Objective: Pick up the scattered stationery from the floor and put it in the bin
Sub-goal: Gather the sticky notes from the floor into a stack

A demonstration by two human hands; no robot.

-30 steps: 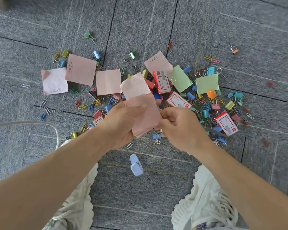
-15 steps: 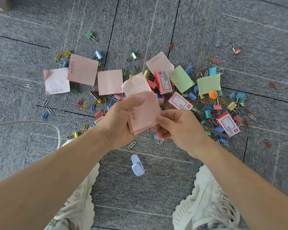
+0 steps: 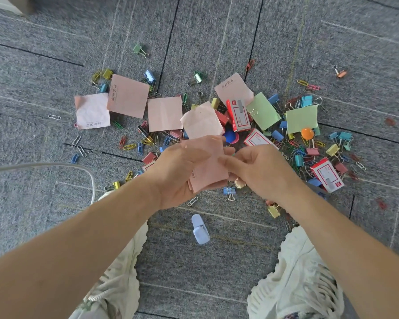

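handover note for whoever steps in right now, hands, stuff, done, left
Left hand: holds a small stack of pink notes.
Right hand: pinching the stack's right edge.
On the carpet: more pink notes, green notes, staple boxes, many binder clips and paper clips.
Done: a few notes gathered.
Left: nearly everything; no bin in view.

- pink notes (image 3: 209, 166) in hands: motion-blurred, sheet count unreadable; writing illegible
- left hand (image 3: 177, 176) covers the stack's left part; right hand (image 3: 260, 173) fingers (image 3: 228, 161) hide its right edge
- staple box (image 3: 255, 139): lower end behind right hand
- white cable (image 3: 55, 168): cut by left edge
- both shoes (image 3: 297, 284): cropped at bottom
- corner object (image 3: 7, 4) top-left: mostly out of frame
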